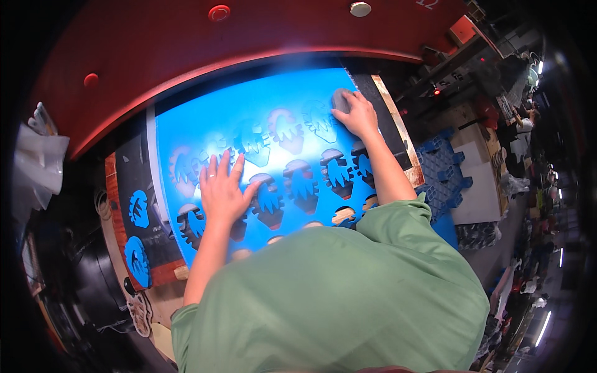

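A bright blue sheet (249, 99) lies under the red machine, with rows of jagged, leaf-like shapes in it. The far row shows as outlines, such as the outlined shape (286, 130). Nearer, cut-out openings (339, 171) let the dark surface below show. My left hand (221, 189) rests flat on the sheet's left part, fingers spread, a ring on one finger. At the far right corner, my right hand (357, 116) has its thumb and fingers about a grey rounded piece (341, 99); its exact kind is unclear.
Across the far side runs the red machine body (261, 31), with a red button (219, 12). Two blue cut pieces (138, 208) lie on the dark board at left. At right stand a blue plastic pallet (438, 165) and a crowded workshop aisle. White plastic (40, 161) hangs at far left.
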Tool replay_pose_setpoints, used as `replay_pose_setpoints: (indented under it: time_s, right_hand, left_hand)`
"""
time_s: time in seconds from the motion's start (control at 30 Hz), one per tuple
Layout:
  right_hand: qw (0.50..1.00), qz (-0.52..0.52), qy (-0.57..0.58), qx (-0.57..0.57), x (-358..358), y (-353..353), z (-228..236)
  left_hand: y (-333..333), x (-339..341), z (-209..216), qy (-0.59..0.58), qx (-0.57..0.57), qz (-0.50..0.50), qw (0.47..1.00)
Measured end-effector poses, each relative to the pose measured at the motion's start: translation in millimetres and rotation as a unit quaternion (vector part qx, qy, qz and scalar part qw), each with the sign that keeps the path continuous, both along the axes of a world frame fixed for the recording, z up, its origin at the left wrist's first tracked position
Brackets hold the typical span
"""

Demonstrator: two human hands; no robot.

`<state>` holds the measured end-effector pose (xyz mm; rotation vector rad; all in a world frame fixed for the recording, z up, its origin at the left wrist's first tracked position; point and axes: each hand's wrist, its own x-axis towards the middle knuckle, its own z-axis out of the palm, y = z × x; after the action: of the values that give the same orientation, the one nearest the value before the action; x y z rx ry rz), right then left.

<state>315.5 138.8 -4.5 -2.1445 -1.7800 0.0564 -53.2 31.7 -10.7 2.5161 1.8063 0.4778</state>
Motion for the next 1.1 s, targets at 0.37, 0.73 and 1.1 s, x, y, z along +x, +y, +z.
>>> replay_pose_setpoints:
  time_s: [0.37, 0.73, 1.1]
  right_hand:
    - [0.972, 0.085, 0.070, 0.207, -10, -150, 19]
    - [0.944, 0.173, 0.029, 0.280, -58, -200, -19]
    - [0.939, 0.085, 0.053, 0.330, -8, 54, 107]
  left_hand:
    - [-75, -58, 15, -0.183, 0.126, 0.026, 0.975]
    - [-139, -93, -56, -0.100, 0.160, 0.340, 0.921]
    - [-8, -155, -117, -0.142, 0.167, 0.297, 0.930]
